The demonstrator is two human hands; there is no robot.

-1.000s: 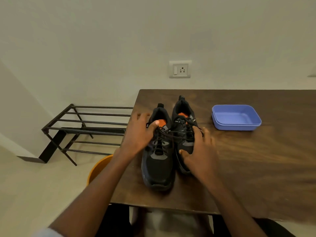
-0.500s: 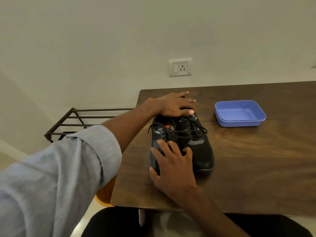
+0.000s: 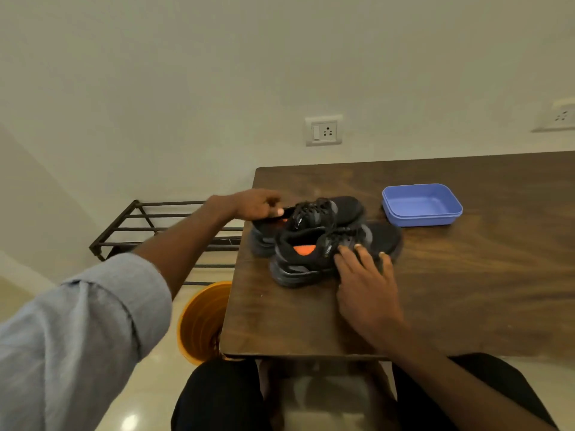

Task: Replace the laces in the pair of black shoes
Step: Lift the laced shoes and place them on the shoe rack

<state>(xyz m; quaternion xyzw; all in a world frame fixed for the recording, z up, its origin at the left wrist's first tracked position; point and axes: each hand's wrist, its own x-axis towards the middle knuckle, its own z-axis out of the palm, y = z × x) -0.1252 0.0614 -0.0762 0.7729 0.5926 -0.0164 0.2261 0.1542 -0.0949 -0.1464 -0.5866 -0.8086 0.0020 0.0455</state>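
Head view: both black shoes (image 3: 323, 244) lie crosswise, toes right.

Black shoes (image 3: 323, 241) with orange lining, blue tray (image 3: 422, 205), dark brown wood-grain table (image 3: 466, 290), orange bucket (image 3: 202, 321), seemingly pale-grey sleeve (image 3: 77, 331)

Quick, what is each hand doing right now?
Left hand: grips the heel of the far black lace-up shoe.
Right hand: open, straight fingers resting on the near black lace-up shoe.
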